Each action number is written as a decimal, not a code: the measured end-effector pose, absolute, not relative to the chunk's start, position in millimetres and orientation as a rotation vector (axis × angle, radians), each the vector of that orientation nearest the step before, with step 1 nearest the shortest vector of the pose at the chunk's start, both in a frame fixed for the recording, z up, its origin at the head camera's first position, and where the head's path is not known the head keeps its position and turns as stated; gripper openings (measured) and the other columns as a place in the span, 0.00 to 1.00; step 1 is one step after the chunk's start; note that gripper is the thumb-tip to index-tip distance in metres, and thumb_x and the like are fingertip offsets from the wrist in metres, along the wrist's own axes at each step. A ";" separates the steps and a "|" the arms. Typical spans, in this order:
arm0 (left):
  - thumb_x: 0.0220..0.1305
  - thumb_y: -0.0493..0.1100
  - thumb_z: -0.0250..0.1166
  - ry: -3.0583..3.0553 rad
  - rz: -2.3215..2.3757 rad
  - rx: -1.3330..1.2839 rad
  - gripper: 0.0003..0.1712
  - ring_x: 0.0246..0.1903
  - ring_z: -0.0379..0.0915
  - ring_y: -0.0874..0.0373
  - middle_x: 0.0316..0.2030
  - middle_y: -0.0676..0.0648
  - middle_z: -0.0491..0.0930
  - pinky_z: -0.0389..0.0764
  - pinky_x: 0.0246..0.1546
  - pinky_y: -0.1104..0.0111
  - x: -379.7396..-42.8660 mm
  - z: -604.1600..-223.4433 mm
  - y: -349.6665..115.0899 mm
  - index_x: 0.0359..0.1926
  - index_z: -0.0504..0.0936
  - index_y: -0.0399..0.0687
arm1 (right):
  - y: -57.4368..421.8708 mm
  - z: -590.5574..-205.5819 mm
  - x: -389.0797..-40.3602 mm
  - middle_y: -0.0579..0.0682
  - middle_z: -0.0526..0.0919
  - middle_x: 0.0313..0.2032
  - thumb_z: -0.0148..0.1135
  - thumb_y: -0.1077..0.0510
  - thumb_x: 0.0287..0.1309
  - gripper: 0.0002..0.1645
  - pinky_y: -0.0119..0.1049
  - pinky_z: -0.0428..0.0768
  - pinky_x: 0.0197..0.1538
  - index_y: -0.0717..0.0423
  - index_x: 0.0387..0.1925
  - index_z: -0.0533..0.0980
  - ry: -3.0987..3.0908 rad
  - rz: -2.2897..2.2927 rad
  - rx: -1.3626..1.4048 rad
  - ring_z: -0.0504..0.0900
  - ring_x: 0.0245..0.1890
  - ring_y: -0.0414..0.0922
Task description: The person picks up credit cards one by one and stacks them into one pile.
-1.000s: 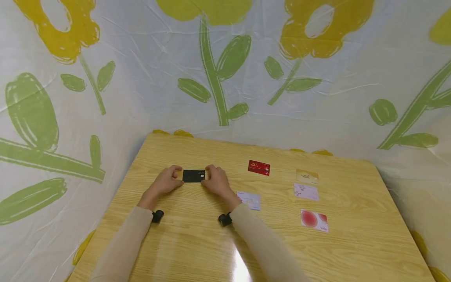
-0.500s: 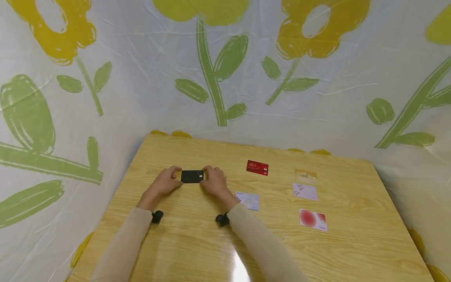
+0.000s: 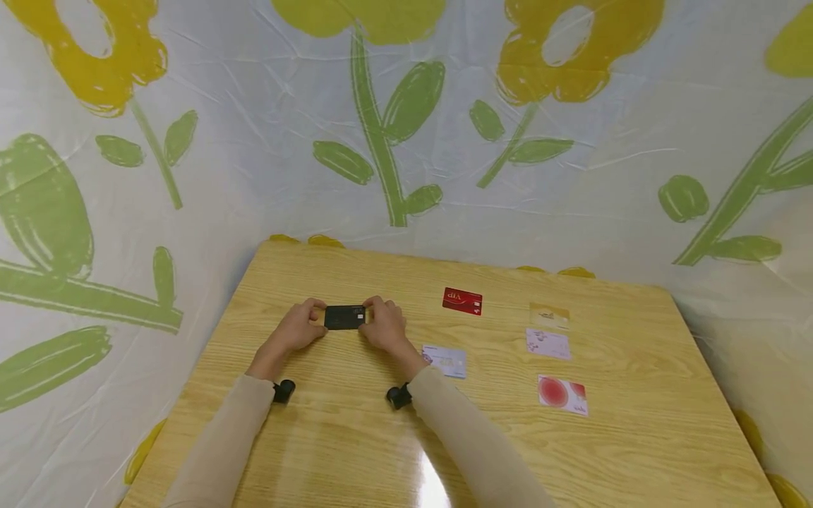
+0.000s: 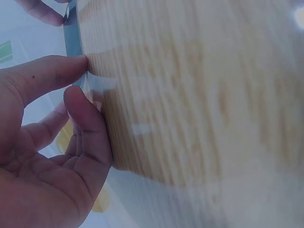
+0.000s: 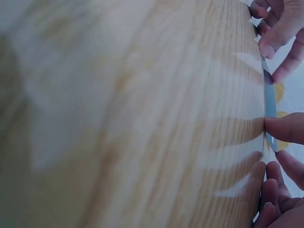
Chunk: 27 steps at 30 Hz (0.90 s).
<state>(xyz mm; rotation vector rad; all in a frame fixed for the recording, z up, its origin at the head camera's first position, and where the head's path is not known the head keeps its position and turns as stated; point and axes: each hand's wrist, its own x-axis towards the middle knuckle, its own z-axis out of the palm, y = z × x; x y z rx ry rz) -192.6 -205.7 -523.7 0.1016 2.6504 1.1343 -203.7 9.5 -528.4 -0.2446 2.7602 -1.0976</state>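
A black VIP card (image 3: 344, 318) lies at the table's left, with a small pale chip square near its right end. My left hand (image 3: 297, 328) pinches its left end between thumb and forefinger. At the opposite end, my right hand (image 3: 385, 327) grips the card the same way, thumb at the near corner and forefinger at the far one. The left wrist view shows the card (image 4: 73, 40) nearly edge-on, close to the wood surface. Seen from the right wrist, the card (image 5: 270, 102) is a thin strip between both hands' fingers.
A red VIP card (image 3: 462, 301) lies right of the hands. A pale lilac card (image 3: 446, 361) is partly behind the right forearm. Farther right, a gold card (image 3: 550, 315), a floral card (image 3: 547, 343) and a red-circle card (image 3: 562, 394) form a column on the wooden table (image 3: 635, 451).
The head view has shifted slightly, sliding the whole scene a little left. Both hands keep their hold on the black card, which stays in the same spot on the table.
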 end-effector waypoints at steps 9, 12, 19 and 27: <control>0.64 0.33 0.66 2.627 1.219 0.030 0.30 0.51 0.73 0.40 0.53 0.36 0.75 0.74 0.51 0.48 -191.4 -525.0 -200.6 0.65 0.69 0.38 | 8.7 -532.2 -203.2 0.49 0.75 0.43 0.69 0.61 0.59 0.27 0.52 0.63 0.53 0.53 0.59 0.74 2.745 -1.151 -0.248 0.68 0.46 0.52; 0.64 0.33 0.66 2.625 1.233 0.015 0.30 0.49 0.74 0.42 0.52 0.37 0.76 0.74 0.50 0.49 -191.0 -528.0 -200.6 0.65 0.68 0.38 | 8.0 -532.7 -202.8 0.48 0.76 0.42 0.70 0.62 0.57 0.27 0.52 0.63 0.53 0.53 0.58 0.74 2.759 -1.148 -0.244 0.68 0.45 0.52; 0.66 0.36 0.66 2.587 1.297 -0.074 0.30 0.52 0.74 0.42 0.53 0.38 0.77 0.74 0.52 0.49 -187.4 -527.5 -200.2 0.67 0.68 0.39 | 8.7 -531.4 -203.5 0.48 0.78 0.43 0.70 0.63 0.56 0.27 0.52 0.62 0.52 0.54 0.59 0.75 2.746 -1.181 -0.255 0.69 0.45 0.52; 0.69 0.43 0.64 2.542 1.369 -0.127 0.30 0.55 0.75 0.42 0.56 0.37 0.77 0.74 0.56 0.51 -183.2 -526.4 -199.7 0.67 0.70 0.36 | 11.6 -526.8 -203.4 0.50 0.82 0.46 0.69 0.61 0.57 0.28 0.56 0.61 0.58 0.59 0.60 0.76 2.662 -1.298 -0.242 0.75 0.50 0.54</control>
